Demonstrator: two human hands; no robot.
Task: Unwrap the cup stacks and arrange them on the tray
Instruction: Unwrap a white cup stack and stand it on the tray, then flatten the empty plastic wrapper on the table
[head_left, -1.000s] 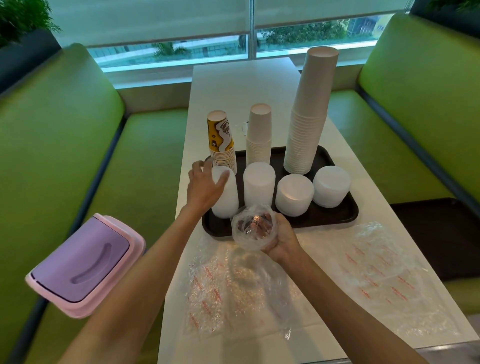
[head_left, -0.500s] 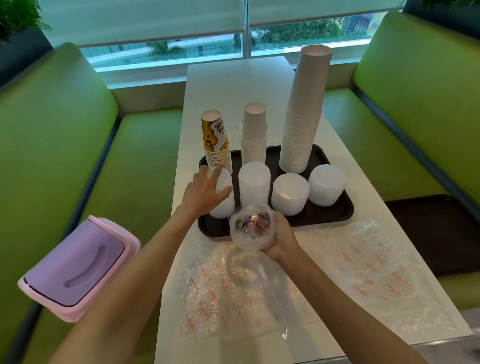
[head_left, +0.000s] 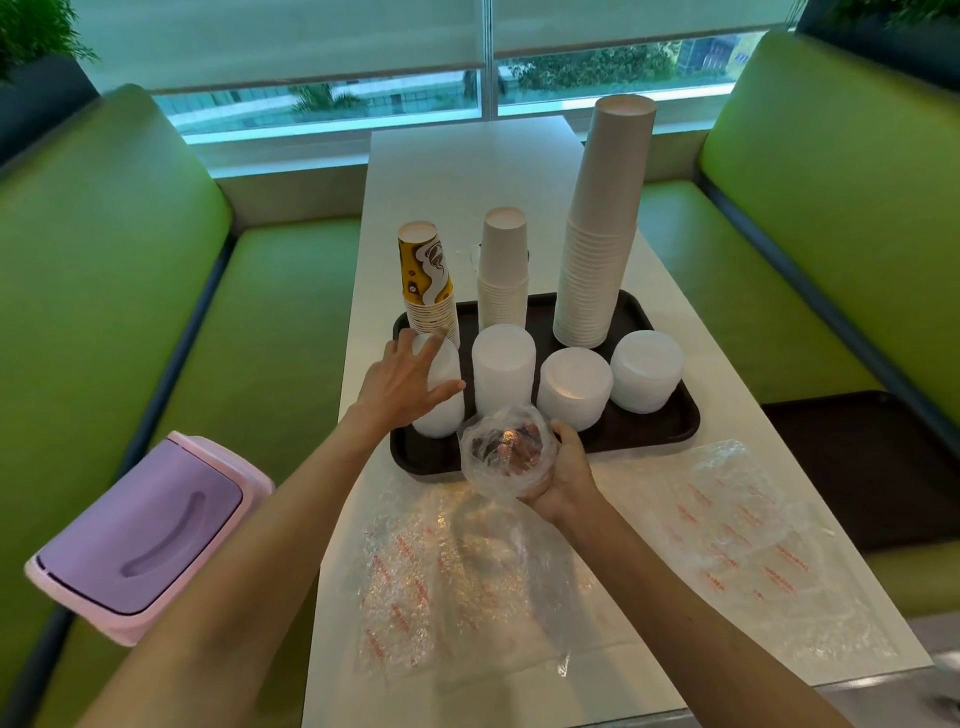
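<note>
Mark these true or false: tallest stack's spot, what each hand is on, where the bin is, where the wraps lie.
1. The tall stack stands at the tray's far right corner. True.
2. The left hand grips the printed cups. False: its spread fingers rest on the near-left white stack.
3. The right hand holds a clear bag at the tray's near edge. True.
4. The bin sits on the table. False: it sits on the left bench.
5. Flat wraps lie on the table, nearer than the tray. True.
</note>
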